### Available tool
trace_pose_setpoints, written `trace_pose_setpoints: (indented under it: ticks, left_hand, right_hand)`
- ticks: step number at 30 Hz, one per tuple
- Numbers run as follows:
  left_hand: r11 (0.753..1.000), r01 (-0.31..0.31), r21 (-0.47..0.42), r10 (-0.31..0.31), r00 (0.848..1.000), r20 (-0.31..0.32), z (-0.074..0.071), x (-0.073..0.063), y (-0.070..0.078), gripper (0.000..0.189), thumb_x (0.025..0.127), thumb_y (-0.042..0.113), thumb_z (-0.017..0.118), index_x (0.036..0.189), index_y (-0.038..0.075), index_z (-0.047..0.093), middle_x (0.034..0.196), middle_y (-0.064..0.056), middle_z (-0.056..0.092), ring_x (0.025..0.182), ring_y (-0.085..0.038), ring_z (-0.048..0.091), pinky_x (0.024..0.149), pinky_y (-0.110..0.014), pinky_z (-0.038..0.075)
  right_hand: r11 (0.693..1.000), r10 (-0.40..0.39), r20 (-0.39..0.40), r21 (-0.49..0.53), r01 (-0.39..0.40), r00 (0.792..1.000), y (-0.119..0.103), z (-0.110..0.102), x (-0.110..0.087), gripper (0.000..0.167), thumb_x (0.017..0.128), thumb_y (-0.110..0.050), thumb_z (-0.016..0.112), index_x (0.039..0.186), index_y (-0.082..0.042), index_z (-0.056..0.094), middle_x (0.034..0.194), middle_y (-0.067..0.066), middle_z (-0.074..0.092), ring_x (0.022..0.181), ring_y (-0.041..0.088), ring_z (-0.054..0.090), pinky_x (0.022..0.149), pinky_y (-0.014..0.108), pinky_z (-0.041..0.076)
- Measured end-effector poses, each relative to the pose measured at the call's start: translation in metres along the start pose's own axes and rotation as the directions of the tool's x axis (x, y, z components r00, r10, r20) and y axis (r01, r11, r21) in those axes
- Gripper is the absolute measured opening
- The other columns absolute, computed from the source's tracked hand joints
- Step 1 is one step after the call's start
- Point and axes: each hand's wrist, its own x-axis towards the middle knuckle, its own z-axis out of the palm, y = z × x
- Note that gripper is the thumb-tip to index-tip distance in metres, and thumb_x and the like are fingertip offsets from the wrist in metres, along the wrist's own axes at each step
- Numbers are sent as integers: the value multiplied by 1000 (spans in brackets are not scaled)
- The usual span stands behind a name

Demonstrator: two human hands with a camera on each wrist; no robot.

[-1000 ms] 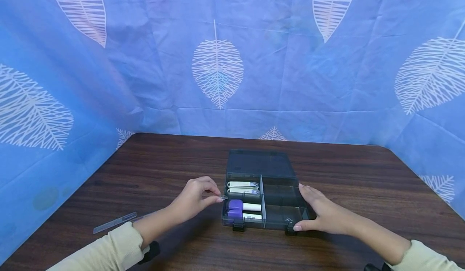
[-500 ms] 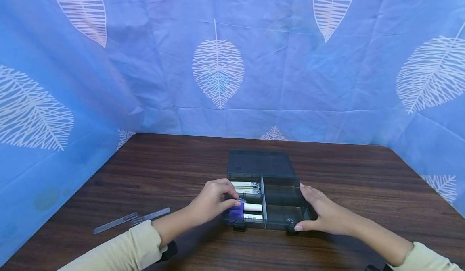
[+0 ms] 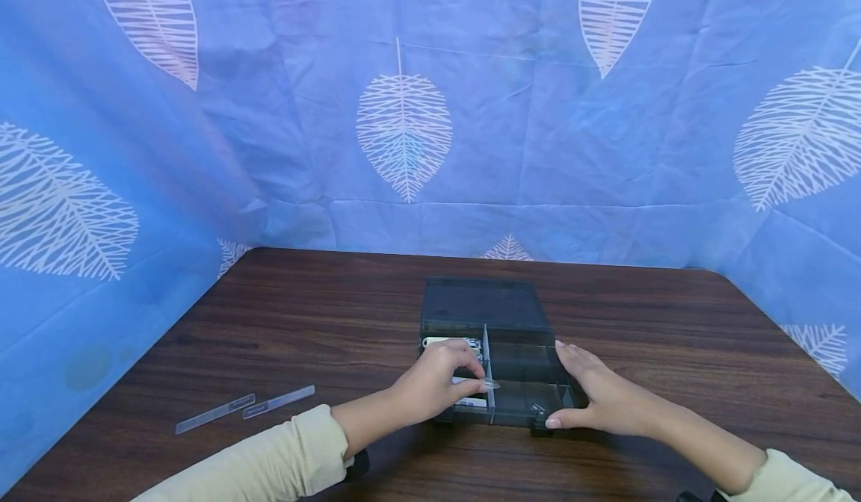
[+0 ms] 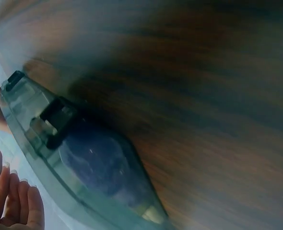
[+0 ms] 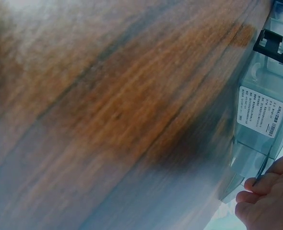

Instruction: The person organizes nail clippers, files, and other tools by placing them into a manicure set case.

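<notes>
A dark see-through storage box (image 3: 521, 356) stands open on the table, its lid (image 3: 479, 304) laid back behind it. My left hand (image 3: 437, 384) is over the left compartments, pinching a small clear oval piece (image 3: 492, 384) by the upright divider. Under that hand lie bottles with white caps (image 3: 471, 403); their purple bodies (image 4: 98, 163) show through the front wall in the left wrist view. White nail clippers (image 3: 460, 342) lie in the rear left compartment, partly hidden by the hand. My right hand (image 3: 605, 397) grips the box's right side, thumb at the front corner by a latch.
Two clear flat strips (image 3: 215, 414) lie on the dark wooden table (image 3: 323, 300) left of the box. A small clear bit (image 3: 538, 408) sits in the front right compartment. Blue leaf-print cloth (image 3: 484, 128) hangs behind the table.
My left hand has moved right with the clear oval piece, from the box's left edge across the bottles to the divider. The strips behind that arm have come into full view. The right hand stays put.
</notes>
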Motion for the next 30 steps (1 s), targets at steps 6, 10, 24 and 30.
trace_pose_setpoints:
  ticks: [6,10,24,30]
  left_hand:
    - [999,-12,51,10,999,51,12,10,6,9,84,14,69,86,5,71,86,-2,64,83,-12,59,71,-11,46]
    - [990,-39,136,26,995,100,19,19,10,11,85,17,68,88,7,72,87,1,64,84,-7,59,74,-7,45]
    - [915,-201,350,72,935,347,31,44,15,7,84,19,69,83,14,74,83,6,65,76,1,56,68,-5,43]
    - [898,-174,405,-2,917,398,34,48,20,6,84,16,69,82,16,74,84,6,65,73,2,55,65,-6,44]
  right_hand:
    - [1000,-2,-11,-21,2,1000,0,1,0,106,77,-53,67,142,13,16,147,35,18,133,55,16,97,69,25]
    - [1000,-12,-17,-26,11,1000,0,1,0,106,77,-53,67,141,14,17,146,35,19,132,55,17,97,69,26]
    - [1000,14,12,13,-14,1000,1,0,0,107,77,-54,66,143,12,13,148,34,15,133,54,13,98,68,25]
    - [1000,7,2,3,-7,1000,0,0,-1,107,77,-55,66,142,13,15,147,34,16,133,54,14,98,68,25]
